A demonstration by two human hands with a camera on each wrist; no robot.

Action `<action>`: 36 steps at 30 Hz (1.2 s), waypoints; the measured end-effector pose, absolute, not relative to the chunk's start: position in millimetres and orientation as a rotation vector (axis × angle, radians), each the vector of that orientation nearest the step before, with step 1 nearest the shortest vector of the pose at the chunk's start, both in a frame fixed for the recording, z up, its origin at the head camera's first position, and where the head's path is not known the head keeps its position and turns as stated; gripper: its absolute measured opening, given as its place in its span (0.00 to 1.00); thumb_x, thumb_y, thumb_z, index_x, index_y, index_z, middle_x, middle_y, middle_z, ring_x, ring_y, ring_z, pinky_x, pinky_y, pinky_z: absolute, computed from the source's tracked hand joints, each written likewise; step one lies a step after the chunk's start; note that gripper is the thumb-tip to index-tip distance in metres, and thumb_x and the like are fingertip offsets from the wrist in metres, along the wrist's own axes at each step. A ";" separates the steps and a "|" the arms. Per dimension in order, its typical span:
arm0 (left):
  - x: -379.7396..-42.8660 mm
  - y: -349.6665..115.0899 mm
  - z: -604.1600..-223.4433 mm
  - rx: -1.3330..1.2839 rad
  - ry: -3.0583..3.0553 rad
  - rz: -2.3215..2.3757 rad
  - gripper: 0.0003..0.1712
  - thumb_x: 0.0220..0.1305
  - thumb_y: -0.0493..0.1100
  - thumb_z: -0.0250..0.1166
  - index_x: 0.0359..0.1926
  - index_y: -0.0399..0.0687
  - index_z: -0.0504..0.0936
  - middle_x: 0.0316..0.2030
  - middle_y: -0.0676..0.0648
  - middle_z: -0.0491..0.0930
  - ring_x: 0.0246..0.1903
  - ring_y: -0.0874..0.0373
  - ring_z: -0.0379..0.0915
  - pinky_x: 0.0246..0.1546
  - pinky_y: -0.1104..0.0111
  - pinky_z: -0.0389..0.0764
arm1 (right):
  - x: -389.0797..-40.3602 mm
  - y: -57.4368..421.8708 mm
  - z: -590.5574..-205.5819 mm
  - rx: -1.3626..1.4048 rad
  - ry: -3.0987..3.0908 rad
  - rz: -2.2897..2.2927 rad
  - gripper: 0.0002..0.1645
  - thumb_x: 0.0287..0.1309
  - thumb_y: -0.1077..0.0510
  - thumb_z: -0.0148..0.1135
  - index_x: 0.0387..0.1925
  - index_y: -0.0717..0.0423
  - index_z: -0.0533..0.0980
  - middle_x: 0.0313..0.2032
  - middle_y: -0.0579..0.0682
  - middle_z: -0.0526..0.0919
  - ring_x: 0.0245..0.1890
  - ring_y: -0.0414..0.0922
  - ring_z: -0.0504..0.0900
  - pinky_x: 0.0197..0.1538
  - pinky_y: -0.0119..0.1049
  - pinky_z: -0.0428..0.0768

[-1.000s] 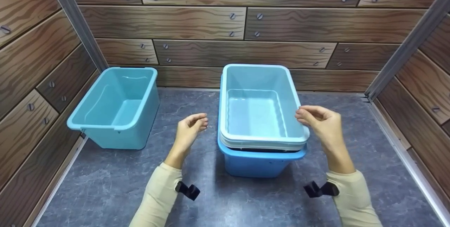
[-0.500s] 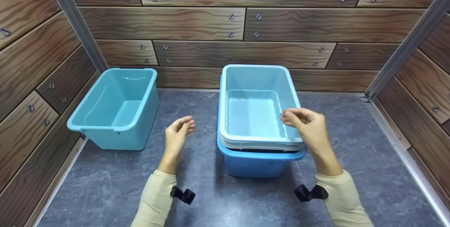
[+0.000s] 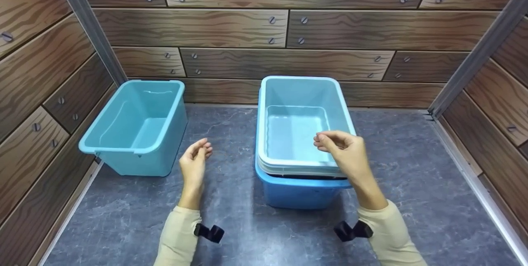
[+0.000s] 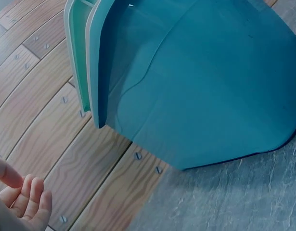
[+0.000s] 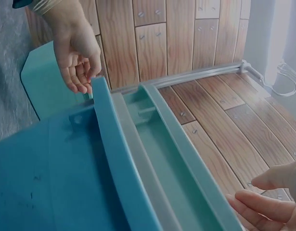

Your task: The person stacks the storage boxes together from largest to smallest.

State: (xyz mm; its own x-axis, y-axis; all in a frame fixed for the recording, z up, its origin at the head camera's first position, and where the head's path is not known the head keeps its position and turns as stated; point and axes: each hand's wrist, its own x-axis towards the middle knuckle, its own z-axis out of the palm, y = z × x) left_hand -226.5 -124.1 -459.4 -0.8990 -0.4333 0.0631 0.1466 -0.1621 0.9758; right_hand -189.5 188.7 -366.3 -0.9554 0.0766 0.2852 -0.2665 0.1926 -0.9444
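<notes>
A light-blue bin [image 3: 303, 161] is nested at the top of a stack, over a whitish rim and a darker blue bin [image 3: 297, 194]. Over the right front part of this stack hovers my right hand [image 3: 348, 154], its fingers loosely bent and thumb near the fingertips, holding nothing. My left hand [image 3: 194, 167] hangs above the floor between the stack and a teal bin [image 3: 136, 161], loosely curled with nothing in it. In the left wrist view the blue bin's side [image 4: 210, 96] fills the upper right, with fingers [image 4: 34, 197] low at the left. The right wrist view shows both hands apart across the stack.
The teal bin stands upright at the left, near the wood-patterned wall [image 3: 235, 27]. Grey marbled floor [image 3: 231, 233] lies in front of and between the bins. A metal strip [image 3: 474, 179] runs along the right wall's foot.
Both hands have shifted left and slightly toward me. My right hand has gone from beside the stack's right rim to over its inside. The bins have stayed put.
</notes>
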 end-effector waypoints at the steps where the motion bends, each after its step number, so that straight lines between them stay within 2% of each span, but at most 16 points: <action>1: -225.9 -125.0 -460.0 0.333 -1.725 -2.108 0.16 0.67 0.28 0.50 0.53 0.23 0.75 0.30 0.56 0.81 0.30 0.72 0.79 0.40 0.80 0.82 | -188.9 187.3 -366.1 0.182 -2.204 1.829 0.10 0.59 0.70 0.59 0.39 0.76 0.80 0.31 0.51 0.88 0.30 0.36 0.87 0.40 0.28 0.86; 5: -223.1 -129.9 -463.6 0.360 -1.675 -2.094 0.16 0.67 0.28 0.50 0.53 0.23 0.74 0.30 0.56 0.82 0.31 0.72 0.79 0.40 0.80 0.82 | -186.7 181.2 -365.4 0.202 -2.209 1.839 0.09 0.59 0.70 0.60 0.38 0.76 0.80 0.33 0.59 0.88 0.30 0.38 0.87 0.39 0.28 0.86; 9: -220.3 -136.5 -467.6 0.418 -1.632 -2.071 0.16 0.68 0.28 0.50 0.53 0.23 0.74 0.29 0.57 0.81 0.31 0.73 0.79 0.40 0.80 0.82 | -184.7 174.8 -364.7 0.239 -2.215 1.847 0.09 0.59 0.70 0.60 0.38 0.76 0.80 0.34 0.63 0.87 0.30 0.37 0.87 0.39 0.28 0.86; 14: -217.1 -145.2 -470.2 0.493 -1.597 -2.050 0.16 0.69 0.30 0.50 0.53 0.26 0.75 0.30 0.57 0.81 0.32 0.73 0.79 0.41 0.80 0.82 | -182.6 167.8 -364.3 0.261 -2.226 1.854 0.08 0.59 0.69 0.60 0.37 0.73 0.81 0.34 0.66 0.87 0.29 0.35 0.86 0.40 0.31 0.87; 19: -214.3 -152.8 -471.5 0.504 -1.554 -2.066 0.16 0.69 0.30 0.50 0.54 0.24 0.74 0.29 0.58 0.80 0.31 0.73 0.79 0.41 0.80 0.82 | -182.6 162.1 -364.6 0.267 -2.255 1.853 0.08 0.59 0.68 0.61 0.37 0.71 0.82 0.36 0.67 0.86 0.31 0.39 0.87 0.39 0.28 0.86; 29: -214.4 -164.4 -472.3 0.549 -1.411 -2.036 0.16 0.67 0.28 0.50 0.52 0.23 0.74 0.25 0.61 0.80 0.29 0.72 0.79 0.38 0.81 0.82 | -180.1 145.5 -365.9 0.366 -2.253 1.849 0.08 0.58 0.69 0.61 0.37 0.73 0.81 0.35 0.68 0.86 0.29 0.34 0.86 0.38 0.27 0.86; 36: -211.9 -171.2 -474.1 0.597 -1.321 -2.006 0.16 0.67 0.30 0.50 0.53 0.26 0.74 0.27 0.60 0.78 0.30 0.72 0.78 0.39 0.83 0.81 | -175.8 133.5 -365.5 0.429 -2.267 1.874 0.09 0.59 0.68 0.61 0.39 0.72 0.81 0.37 0.68 0.86 0.31 0.35 0.86 0.40 0.29 0.86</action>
State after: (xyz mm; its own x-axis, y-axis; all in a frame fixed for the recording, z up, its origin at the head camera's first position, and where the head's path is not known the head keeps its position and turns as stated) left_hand -211.9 -171.2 -474.1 -0.6817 -0.7314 -0.0188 0.2716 -0.2769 0.9217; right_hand -175.8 133.5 -365.5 -0.9443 -0.1123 0.3094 -0.3250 0.1692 -0.9304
